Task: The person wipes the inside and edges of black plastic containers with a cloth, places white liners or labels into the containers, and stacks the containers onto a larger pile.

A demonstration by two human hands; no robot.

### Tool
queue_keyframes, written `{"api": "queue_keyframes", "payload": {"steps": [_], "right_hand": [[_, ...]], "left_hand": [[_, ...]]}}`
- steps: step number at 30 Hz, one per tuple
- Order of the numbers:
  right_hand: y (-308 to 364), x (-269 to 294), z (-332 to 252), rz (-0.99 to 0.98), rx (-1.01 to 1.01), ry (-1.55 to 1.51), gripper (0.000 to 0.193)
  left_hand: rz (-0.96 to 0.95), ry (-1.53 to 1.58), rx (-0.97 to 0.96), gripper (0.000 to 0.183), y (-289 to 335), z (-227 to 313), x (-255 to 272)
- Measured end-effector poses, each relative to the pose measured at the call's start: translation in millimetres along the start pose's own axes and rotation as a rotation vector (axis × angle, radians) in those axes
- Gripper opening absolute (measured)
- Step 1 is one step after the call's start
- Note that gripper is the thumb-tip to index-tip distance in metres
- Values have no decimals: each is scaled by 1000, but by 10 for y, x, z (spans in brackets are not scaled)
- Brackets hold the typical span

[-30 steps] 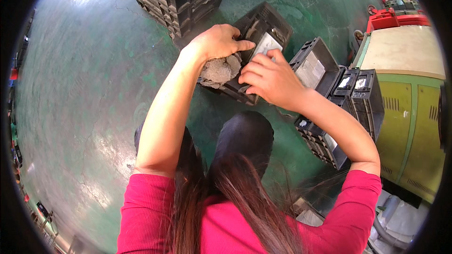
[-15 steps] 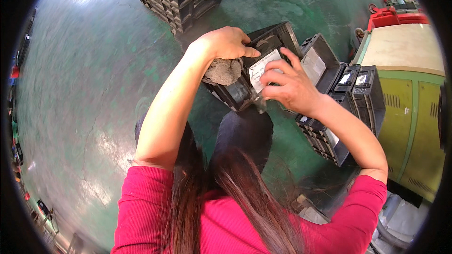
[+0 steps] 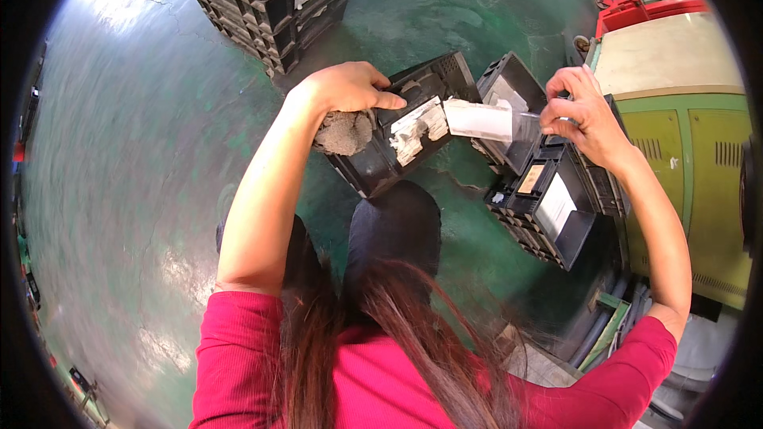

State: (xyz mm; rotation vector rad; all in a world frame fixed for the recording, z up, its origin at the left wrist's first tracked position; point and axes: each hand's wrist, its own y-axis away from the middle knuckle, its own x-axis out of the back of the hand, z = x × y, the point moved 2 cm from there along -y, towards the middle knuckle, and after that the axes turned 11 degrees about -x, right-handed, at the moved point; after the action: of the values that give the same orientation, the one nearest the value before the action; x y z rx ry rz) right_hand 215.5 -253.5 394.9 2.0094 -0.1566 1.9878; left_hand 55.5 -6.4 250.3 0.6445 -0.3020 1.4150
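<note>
A black plastic crate (image 3: pixel 381 160) is tipped on its side in front of my knees. My left hand (image 3: pixel 346 89) lies at its left end, thumb stretched along the crate. Tucked below that palm is a grey-brown, rough clump like a scouring pad (image 3: pixel 346 133); the fingers round it are mostly hidden. Torn white paper residue (image 3: pixel 417 129) sticks to the crate wall. Away to the right, my right hand (image 3: pixel 584 111) pinches clear tape with a white paper label (image 3: pixel 479 120) stretched out from it, its left end by the residue.
Stacked black crates (image 3: pixel 262 12) stand at the far left. More black crates with paper labels (image 3: pixel 548 206) sit on the green floor (image 3: pixel 159 191) at right. Beyond them is a yellow-green metal cabinet (image 3: pixel 660 191) with a pale top, and red equipment (image 3: pixel 644 12) behind.
My right hand has moved right and pulled the label with its clear tape off the crate wall, leaving torn paper behind. The left hand stays on the crate with the pad.
</note>
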Motion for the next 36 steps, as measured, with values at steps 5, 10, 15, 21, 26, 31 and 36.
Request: {"api": "queue_keyframes", "payload": {"steps": [5,10,15,21,26,31,36], "right_hand": [[28,14,-100,-28,-47,-374,16],[33,81,-6,-30,-137,-882,10],[513,637,650,463,107,-1770,22],[128,684,190,577,-439,-850,17],[-443,387,60,490,-530,-1316,18],[-661,290,-274,661,-317,-1426,15],[-587,-64,-954,781,22,-1129,11]], "left_hand": [[-12,-35,-11,60,5,2,4],[-121,73,-39,61,38,-96,83],[-159,93,-49,59,27,-132,47],[72,-322,-148,60,-61,187,-116],[328,-311,-350,49,-69,309,-282],[489,88,-406,34,200,420,-28],[184,963,-348,86,384,698,23]]}}
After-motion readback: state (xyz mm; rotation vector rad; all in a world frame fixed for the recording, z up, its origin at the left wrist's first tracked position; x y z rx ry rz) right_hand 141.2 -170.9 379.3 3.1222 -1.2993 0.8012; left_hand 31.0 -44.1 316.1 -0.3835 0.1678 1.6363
